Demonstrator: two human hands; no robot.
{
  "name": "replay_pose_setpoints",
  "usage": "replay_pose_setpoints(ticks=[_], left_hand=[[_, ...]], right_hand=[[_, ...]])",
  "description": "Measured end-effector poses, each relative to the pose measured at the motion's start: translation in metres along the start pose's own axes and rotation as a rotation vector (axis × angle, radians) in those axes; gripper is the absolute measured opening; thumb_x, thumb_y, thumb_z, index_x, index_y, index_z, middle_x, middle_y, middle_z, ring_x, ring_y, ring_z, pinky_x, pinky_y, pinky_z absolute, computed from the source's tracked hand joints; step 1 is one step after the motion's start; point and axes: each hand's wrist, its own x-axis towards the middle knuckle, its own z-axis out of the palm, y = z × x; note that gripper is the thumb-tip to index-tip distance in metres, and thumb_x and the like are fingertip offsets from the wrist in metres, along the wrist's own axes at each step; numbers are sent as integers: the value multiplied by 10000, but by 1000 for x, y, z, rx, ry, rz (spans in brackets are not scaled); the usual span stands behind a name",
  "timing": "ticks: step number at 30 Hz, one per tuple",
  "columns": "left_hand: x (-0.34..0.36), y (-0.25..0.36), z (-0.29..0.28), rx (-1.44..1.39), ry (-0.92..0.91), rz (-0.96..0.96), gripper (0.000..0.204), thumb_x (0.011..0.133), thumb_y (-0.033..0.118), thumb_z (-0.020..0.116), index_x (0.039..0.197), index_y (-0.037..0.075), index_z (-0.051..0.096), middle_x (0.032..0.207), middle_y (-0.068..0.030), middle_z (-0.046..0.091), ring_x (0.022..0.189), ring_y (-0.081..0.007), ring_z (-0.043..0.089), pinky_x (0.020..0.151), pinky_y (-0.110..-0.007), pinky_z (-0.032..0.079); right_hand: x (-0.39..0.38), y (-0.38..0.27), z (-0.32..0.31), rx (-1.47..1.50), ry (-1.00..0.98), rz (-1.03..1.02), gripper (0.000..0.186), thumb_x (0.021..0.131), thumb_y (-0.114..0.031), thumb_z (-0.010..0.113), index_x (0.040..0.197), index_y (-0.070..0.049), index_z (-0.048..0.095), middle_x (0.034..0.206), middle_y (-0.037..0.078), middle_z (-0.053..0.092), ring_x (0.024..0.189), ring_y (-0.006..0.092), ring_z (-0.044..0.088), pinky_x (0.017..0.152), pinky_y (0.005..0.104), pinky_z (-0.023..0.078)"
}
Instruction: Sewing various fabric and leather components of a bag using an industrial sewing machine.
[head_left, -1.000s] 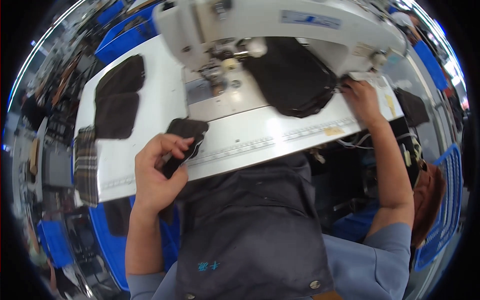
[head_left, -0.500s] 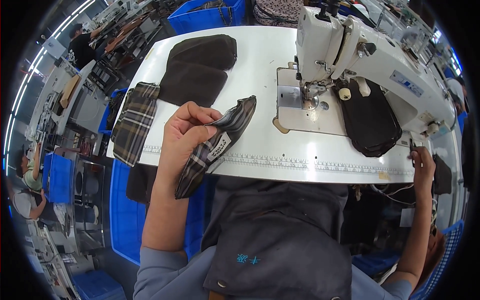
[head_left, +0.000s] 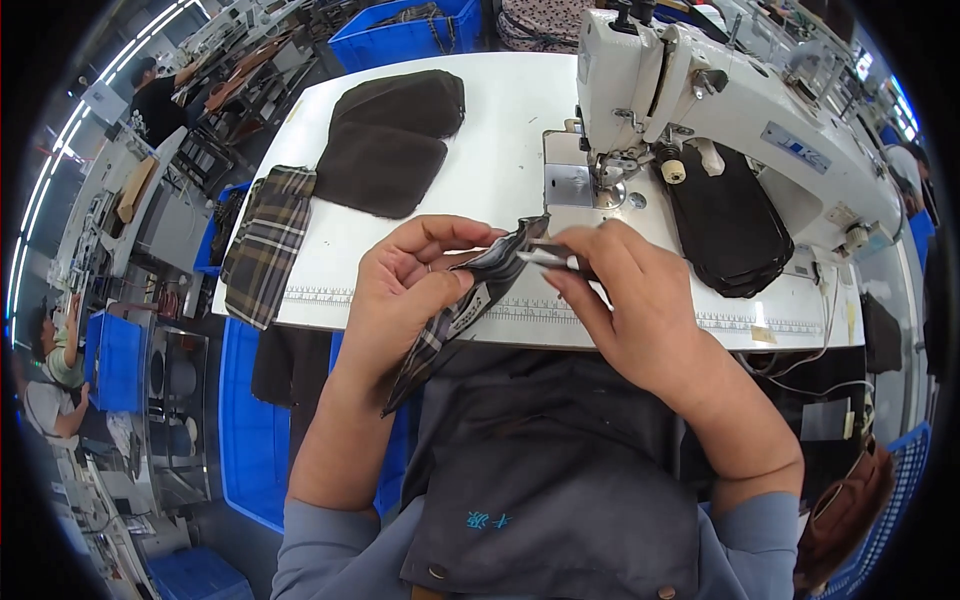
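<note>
My left hand (head_left: 400,285) pinches a folded plaid fabric piece (head_left: 425,345) with a light label, holding it slanted above the front of the white sewing table (head_left: 315,250). My right hand (head_left: 640,300) grips small silver thread snips (head_left: 550,257) against the piece's upper part; their tips are blurred. The white sewing machine (head_left: 615,80) stands just behind, with its needle area beyond my hands. A stack of dark fabric pieces (head_left: 730,230) lies under the machine arm. Two dark pieces (head_left: 380,170) and plaid pieces (head_left: 268,245) lie on the table's left.
Blue bins stand behind the table (head_left: 400,40) and below its left side (head_left: 245,420). A blue basket (head_left: 890,500) with brown material is at lower right. White cables hang below the table's right edge (head_left: 820,380). Co-workers (head_left: 150,105) (head_left: 55,400) sit at other stations on the left.
My right hand has come from the table's right end to the fabric in my left hand, bringing the snips. The held piece now shows its plaid side and sits further right.
</note>
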Motion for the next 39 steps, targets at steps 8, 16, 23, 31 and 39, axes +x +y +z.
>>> replay_pose_setpoints(ticks=[8,16,23,31,39], left_hand=[[-8,-2,-1,-19,-45,-86,422,869,-124,551,1272,-109,676,1162,-174,750,1057,-151,722,923,-257,570],[-6,-5,14,-32,-18,-83,412,880,-129,555,1270,-100,685,1196,-179,746,1090,-169,716,968,-280,564],[-10,-5,18,84,-49,-97,382,911,-105,559,1263,-84,707,1150,-149,765,1037,-135,714,913,-248,558],[-11,4,20,197,166,0,368,942,-78,556,1279,-82,704,1120,-165,781,973,-119,722,871,-252,564],[-7,-9,45,716,-68,341,281,1047,79,603,1291,-44,671,1177,-218,746,1069,-270,760,888,-325,586]], right_hand=[[-1,3,19,51,47,39,225,914,-142,760,1092,-66,644,848,90,617,650,298,639,560,402,503],[-9,3,21,101,34,86,247,935,-155,749,1117,-41,629,875,107,648,652,293,660,557,397,509],[-9,7,16,108,-2,52,242,947,-170,744,1099,-27,622,824,102,664,645,302,669,563,406,509],[-18,8,11,370,-54,312,315,897,-258,824,1007,-25,642,763,95,639,609,218,622,578,330,495],[-37,-7,40,1043,67,634,331,1012,-305,718,1056,21,677,819,49,661,800,71,580,713,275,505]])
